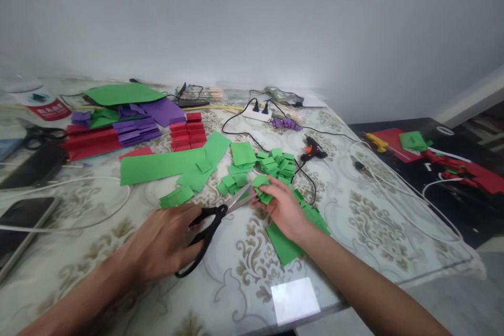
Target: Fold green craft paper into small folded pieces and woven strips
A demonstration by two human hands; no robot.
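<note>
My left hand (167, 241) lies on the table with its fingers through the black handles of a pair of scissors (214, 226), whose blades point up and right. Just beyond the blade tips, my right hand (281, 207) pinches a small folded green paper piece (264, 197). A heap of small green paper squares (275, 164) lies right behind that hand. More green pieces (289, 244) lie under my right wrist. A long green paper strip (161, 164) stretches across the table to the left.
Red and purple folded paper stacks (134, 134), a large green sheet (122, 93), a black glue gun (313, 151), a white power strip (256, 113) with cables, two phones (19, 223) and other scissors (37, 134) at left. A dark side table (452, 168) holds more paper at right.
</note>
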